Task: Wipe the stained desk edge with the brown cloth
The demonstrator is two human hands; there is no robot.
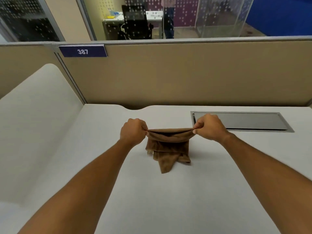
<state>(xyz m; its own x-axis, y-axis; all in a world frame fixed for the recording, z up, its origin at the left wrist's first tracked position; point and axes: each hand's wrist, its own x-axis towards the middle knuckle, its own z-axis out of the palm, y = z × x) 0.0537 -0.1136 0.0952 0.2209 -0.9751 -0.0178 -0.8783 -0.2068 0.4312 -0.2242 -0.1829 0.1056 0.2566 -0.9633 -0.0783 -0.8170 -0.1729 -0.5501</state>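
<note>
A brown cloth (pixel 167 147) hangs folded over the middle of the white desk (pixel 152 191), its lower corners resting on the surface. My left hand (pixel 133 131) pinches the cloth's upper left corner and my right hand (pixel 210 128) pinches the upper right corner, so the top edge is stretched between them just above the desk. No stain shows on the desk from here, and the near edge of the desk is out of view.
A grey metal cable flap (pixel 241 121) is set into the desk at the right rear. A tan partition (pixel 185 73) with a blue "387" plate (pixel 83 51) stands behind, and a white curved side panel (pixel 33 115) rises on the left. A notch (pixel 135 108) cuts the desk's rear edge.
</note>
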